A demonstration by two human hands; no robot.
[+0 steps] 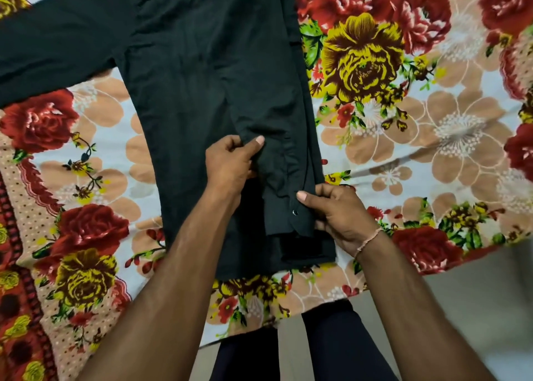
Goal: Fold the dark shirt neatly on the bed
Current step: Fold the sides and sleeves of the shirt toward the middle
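Your left hand (pixel 230 164) pinches a fold of the dark shirt (pixel 202 92) near its lower middle. Your right hand (pixel 340 216) grips the folded sleeve cuff (pixel 291 216) at the shirt's right edge. The shirt lies flat on the floral bedsheet (pixel 418 135), hem toward the bed's near edge.

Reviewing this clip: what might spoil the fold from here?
The left hand pinches a bunched ridge of the shirt; pressed flat, it may crease. The right hand holds the cuff over uneven layers near the hem, so edges may misalign. The other sleeve lies spread out, unfolded.
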